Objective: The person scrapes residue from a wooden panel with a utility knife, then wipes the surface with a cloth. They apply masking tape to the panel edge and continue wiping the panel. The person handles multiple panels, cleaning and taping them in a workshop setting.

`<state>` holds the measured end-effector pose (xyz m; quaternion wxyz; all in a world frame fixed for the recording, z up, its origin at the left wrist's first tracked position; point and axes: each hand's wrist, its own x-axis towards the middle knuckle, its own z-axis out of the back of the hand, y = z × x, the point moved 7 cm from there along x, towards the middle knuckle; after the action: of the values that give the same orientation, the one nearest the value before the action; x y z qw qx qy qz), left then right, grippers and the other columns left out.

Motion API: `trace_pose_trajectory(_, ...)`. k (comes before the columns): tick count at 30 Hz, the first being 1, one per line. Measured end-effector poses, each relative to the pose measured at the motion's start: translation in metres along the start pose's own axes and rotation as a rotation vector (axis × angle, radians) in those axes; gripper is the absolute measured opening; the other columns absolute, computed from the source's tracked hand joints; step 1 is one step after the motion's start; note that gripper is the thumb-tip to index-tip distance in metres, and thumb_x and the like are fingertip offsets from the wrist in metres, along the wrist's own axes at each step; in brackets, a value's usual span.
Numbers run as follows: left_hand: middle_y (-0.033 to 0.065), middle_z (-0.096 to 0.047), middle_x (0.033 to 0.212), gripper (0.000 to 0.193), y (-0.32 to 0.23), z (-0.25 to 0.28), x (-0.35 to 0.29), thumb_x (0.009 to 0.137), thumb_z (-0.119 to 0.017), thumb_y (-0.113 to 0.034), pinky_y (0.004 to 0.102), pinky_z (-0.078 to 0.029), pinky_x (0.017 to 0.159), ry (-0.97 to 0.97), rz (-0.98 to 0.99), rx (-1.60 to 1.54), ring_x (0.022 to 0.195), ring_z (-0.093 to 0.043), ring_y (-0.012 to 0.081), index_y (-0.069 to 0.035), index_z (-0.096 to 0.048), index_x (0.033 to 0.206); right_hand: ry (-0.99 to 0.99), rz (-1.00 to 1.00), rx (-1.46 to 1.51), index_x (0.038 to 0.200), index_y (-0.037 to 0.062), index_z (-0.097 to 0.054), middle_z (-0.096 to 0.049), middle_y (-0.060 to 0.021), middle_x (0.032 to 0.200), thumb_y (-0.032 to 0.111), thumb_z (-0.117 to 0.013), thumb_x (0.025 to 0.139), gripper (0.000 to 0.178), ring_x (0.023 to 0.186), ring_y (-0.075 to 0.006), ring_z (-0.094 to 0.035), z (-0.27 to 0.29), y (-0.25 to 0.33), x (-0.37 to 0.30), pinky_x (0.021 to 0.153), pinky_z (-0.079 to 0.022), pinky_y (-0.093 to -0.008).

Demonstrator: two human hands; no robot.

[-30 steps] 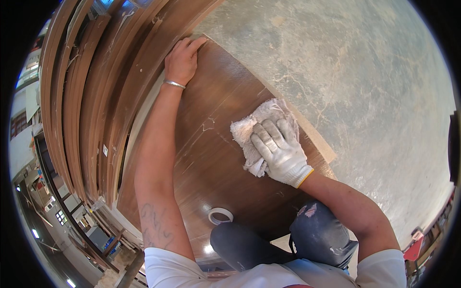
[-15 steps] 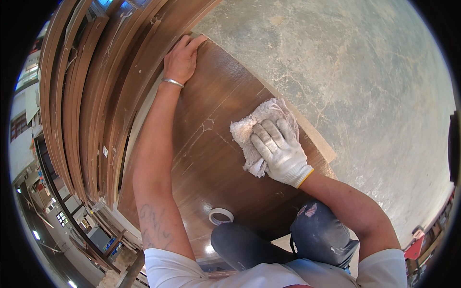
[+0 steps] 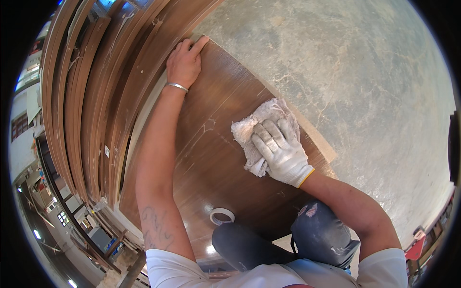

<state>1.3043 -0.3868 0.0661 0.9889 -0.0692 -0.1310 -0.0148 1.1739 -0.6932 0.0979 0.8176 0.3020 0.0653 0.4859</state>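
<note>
My bare left hand [image 3: 184, 65], with a silver bangle at its wrist, holds the far corner of a brown wood-grain panel [image 3: 211, 158], its fingertips bent over the edge. The panel lies flat below me and bears pale streaks and scuffs. On its right half my right hand [image 3: 281, 150], in a whitish knitted glove with grey-smudged fingers, presses down on a crumpled pale rag [image 3: 247, 139]. The rag bunches out past the fingers to the left. A roll of white tape [image 3: 222, 216] rests on the panel close to my knees.
Along the left stands a stack of brown boards [image 3: 108, 96] on edge, close beside my left forearm. Light board edges [image 3: 322, 144] show beneath the panel's right side. Grey concrete floor [image 3: 365, 86] spreads to the right. A red object [image 3: 415, 248] sits at the lower right.
My left hand has shifted slightly right and toward me at the panel's corner. The right hand and rag stay in the same place.
</note>
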Motion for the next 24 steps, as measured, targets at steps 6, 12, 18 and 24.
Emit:
trace_pose_trajectory(6, 0.0035, -0.064, 0.11, 0.057, -0.003, -0.009, -0.001, 0.091, -0.065, -0.009, 0.043, -0.051, 0.091, -0.02, 0.074, 0.118, 0.104, -0.063, 0.0274, -0.029, -0.062, 0.144, -0.005, -0.004, -0.02, 0.127, 0.002, -0.07, -0.066, -0.0158, 0.136, 0.017, -0.074, 0.073, 0.056, 0.133, -0.0361, -0.058, 0.0, 0.001, 0.001, 0.118, -0.038, -0.0586)
trace_pose_trajectory(12, 0.0036, -0.065, 0.107, 0.052, 0.0, -0.01, -0.004, 0.087, -0.065, -0.011, 0.0419, -0.049, 0.09, -0.156, 0.099, 0.013, 0.105, -0.06, 0.0264, -0.025, -0.071, 0.137, 0.025, -0.028, -0.02, 0.129, 0.0032, -0.069, -0.065, -0.0152, 0.14, 0.015, -0.073, 0.073, 0.058, 0.136, -0.0358, -0.056, -0.002, 0.001, 0.002, 0.12, -0.035, -0.0587)
trace_pose_trajectory(18, 0.0029, -0.067, 0.106, 0.05, -0.004, -0.006, -0.004, 0.089, -0.063, -0.011, 0.0408, -0.048, 0.09, -0.148, 0.053, 0.061, 0.103, -0.06, 0.0273, -0.026, -0.073, 0.135, 0.074, -0.023, -0.069, 0.128, 0.0016, -0.068, -0.063, -0.0161, 0.141, 0.016, -0.073, 0.073, 0.057, 0.137, -0.0357, -0.054, -0.003, 0.006, 0.004, 0.119, -0.037, -0.0573)
trace_pose_trajectory(24, 0.0058, -0.064, 0.113, 0.052, -0.005, -0.01, -0.002, 0.091, -0.06, -0.015, 0.0425, -0.044, 0.097, -0.06, 0.126, 0.065, 0.112, -0.055, 0.0279, -0.028, -0.07, 0.14, 0.103, -0.024, -0.106, 0.129, 0.0038, -0.068, -0.062, -0.0163, 0.143, 0.016, -0.073, 0.073, 0.057, 0.139, -0.0365, -0.053, -0.01, 0.007, 0.003, 0.121, -0.035, -0.0593)
